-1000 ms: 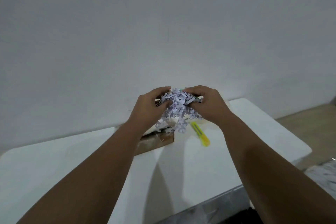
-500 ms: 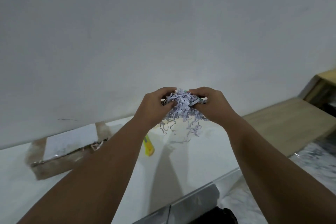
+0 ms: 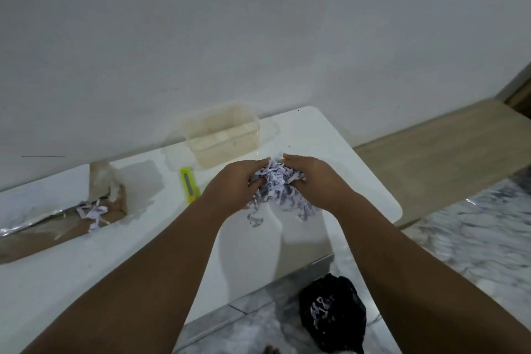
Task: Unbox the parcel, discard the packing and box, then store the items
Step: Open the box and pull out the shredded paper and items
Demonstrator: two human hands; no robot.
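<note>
While both hands are pressed together above the white table (image 3: 330, 152), a clump of white and purple shredded paper (image 3: 275, 190) is clasped between the left hand (image 3: 232, 187) and right hand (image 3: 316, 181), strands dangling below. Just beyond, a clear plastic container (image 3: 224, 135) and a yellow utility knife (image 3: 189, 184) are noted. An opened brown cardboard box (image 3: 57, 224) lies well left; a black bag (image 3: 333, 319) sits on the floor.

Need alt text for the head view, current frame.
Left hand and right hand together hold a clump of shredded white paper packing above a white table. On the table sit an opened brown cardboard box, a yellow utility knife and a clear plastic container; a black bag lies on the floor.
</note>
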